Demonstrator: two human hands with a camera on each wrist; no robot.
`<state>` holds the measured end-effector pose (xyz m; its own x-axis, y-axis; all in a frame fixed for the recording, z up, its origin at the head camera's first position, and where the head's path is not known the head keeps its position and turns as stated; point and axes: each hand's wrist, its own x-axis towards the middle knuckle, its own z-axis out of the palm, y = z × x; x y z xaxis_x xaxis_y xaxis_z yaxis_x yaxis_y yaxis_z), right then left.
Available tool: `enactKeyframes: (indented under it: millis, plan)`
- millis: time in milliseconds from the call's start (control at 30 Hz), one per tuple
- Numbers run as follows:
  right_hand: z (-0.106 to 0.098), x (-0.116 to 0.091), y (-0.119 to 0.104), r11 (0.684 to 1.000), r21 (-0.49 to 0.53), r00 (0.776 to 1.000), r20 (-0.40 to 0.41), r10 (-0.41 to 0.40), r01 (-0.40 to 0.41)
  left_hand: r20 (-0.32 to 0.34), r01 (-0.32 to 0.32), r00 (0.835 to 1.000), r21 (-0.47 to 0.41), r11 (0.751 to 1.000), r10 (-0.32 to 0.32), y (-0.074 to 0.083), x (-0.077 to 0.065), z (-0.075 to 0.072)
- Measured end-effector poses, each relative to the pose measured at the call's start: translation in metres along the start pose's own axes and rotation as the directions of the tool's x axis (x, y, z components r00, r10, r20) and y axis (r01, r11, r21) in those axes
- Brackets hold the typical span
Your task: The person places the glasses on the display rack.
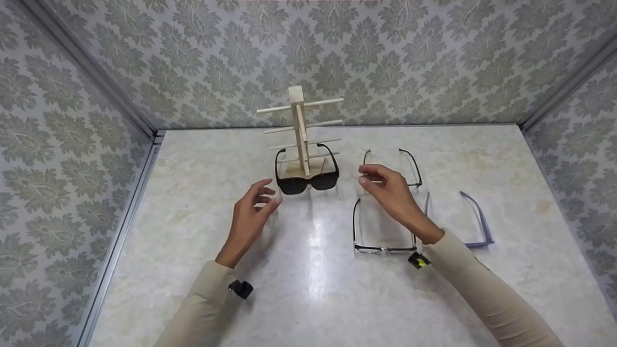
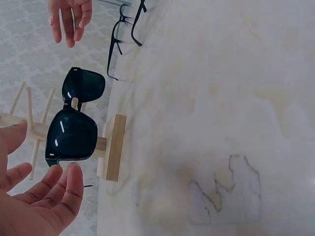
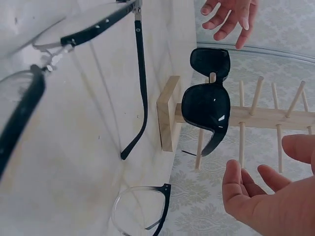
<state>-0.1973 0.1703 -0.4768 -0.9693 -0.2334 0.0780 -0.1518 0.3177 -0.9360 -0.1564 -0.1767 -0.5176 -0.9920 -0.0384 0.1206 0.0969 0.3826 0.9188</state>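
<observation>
Black sunglasses [image 1: 293, 186] hang low on a wooden display stand [image 1: 300, 126], resting on its lowest pegs with the dark lenses facing front. My left hand [image 1: 248, 212] hovers just left of them, fingers loosely bent and holding nothing; in the left wrist view its fingertips are close to the lower corner of the sunglasses [image 2: 74, 135]. On the other side, my right hand [image 1: 393, 195] is also without anything in it, fingers and thumb apart. It overlaps a pair of dark-framed glasses [image 1: 417, 168] in the head view, hiding part of their front.
Nearer me lie black-and-clear glasses [image 1: 368, 249], partly under my right forearm in view. Purple glasses [image 1: 483, 226] lie farther right, partly covered by the sleeve. The upper pegs [image 1: 325, 102] stick out both sides of the stand. Patterned walls [image 1: 366, 58] enclose the marbled table [image 1: 193, 168].
</observation>
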Motion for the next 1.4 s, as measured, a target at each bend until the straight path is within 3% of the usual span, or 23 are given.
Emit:
enactKeyframes:
  millis: [333,900,1400]
  plan:
    - [-0.014,-0.025,0.009,1.000,0.013,1.000,-0.014,-0.022,0.022,0.031,-0.074,0.997,-0.029,0.997,0.074,0.002,-0.009,0.015]
    - [-0.033,-0.064,0.032,0.999,0.026,0.998,-0.058,0.031,-0.030,0.131,-0.094,0.986,-0.076,0.993,0.103,-0.001,-0.023,0.043]
    - [-0.040,-0.104,0.049,0.996,-0.034,0.992,-0.098,0.083,-0.087,0.182,-0.112,0.975,-0.112,0.987,0.131,-0.007,-0.032,0.068]
